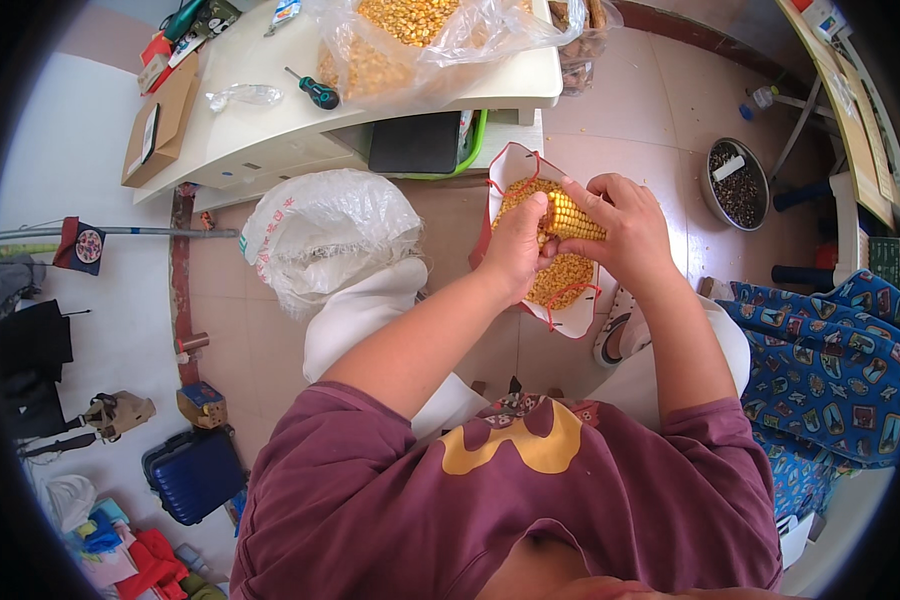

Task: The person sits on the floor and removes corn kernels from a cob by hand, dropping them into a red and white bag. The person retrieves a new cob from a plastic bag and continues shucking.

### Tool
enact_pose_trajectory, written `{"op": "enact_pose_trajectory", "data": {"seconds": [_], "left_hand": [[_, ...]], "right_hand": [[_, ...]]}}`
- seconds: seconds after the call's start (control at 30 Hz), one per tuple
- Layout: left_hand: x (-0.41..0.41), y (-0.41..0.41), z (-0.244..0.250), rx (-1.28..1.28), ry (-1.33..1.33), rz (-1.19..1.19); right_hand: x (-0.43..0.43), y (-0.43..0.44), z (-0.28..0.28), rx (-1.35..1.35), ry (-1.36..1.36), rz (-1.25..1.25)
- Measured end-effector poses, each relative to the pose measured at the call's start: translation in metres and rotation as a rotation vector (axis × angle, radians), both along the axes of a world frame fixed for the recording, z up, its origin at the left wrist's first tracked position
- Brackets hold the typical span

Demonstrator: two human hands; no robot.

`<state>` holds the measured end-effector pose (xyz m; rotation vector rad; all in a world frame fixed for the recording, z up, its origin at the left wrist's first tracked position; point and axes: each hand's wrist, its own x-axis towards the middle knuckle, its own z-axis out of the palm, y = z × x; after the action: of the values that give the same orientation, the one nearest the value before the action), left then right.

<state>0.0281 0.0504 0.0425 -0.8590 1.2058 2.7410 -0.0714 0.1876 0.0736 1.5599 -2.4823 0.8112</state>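
Observation:
Both my hands hold one ear of yellow dried corn (572, 217) above a paper gift bag (506, 166) with red cord handles. My right hand (630, 221) wraps the ear's right side, thumb along its lower edge. At the other end, my left hand (516, 244) grips with the thumb on top, where some rows look bare of kernels. Loose corn kernels (559, 281) lie in the bag below. Left of the bag stands a white woven plastic sack (337, 225), its contents hidden.
A white desk (232, 142) at the front carries a clear plastic bag of corn kernels (405, 22) and a screwdriver (315, 88). On the floor to the right sits a metal bowl (735, 184) of dark bits. Blue patterned cloth (825, 360) hangs at my right.

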Motion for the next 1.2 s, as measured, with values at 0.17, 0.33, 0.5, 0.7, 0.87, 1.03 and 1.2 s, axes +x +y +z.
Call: {"op": "enact_pose_trajectory", "data": {"seconds": [0.17, 0.33, 0.5, 0.7, 0.87, 1.03, 1.2], "left_hand": [[0.000, -0.003, 0.001, 0.054, 0.037, 0.017], [-0.005, -0.002, 0.014, -0.089, -0.085, -0.054], [-0.003, -0.001, 0.007, -0.054, -0.055, -0.031], [-0.001, 0.000, 0.004, -0.015, 0.001, 0.010], [-0.001, -0.003, 0.004, 0.096, 0.042, 0.041], [-0.004, -0.001, 0.017, 0.055, 0.007, 0.059], [-0.002, -0.006, 0.000, 0.029, 0.053, 0.010]], "right_hand": [[0.000, 0.000, 0.002, -0.012, 0.024, -0.012], [0.003, -0.002, 0.003, -0.032, 0.120, -0.013], [0.004, -0.002, 0.001, -0.037, 0.096, -0.010], [0.002, -0.002, 0.002, -0.049, 0.066, -0.013], [0.002, -0.002, 0.005, -0.056, 0.090, -0.022], [0.003, -0.003, 0.006, -0.077, 0.164, -0.035], [0.002, -0.004, 0.006, -0.092, 0.177, -0.028]]}}
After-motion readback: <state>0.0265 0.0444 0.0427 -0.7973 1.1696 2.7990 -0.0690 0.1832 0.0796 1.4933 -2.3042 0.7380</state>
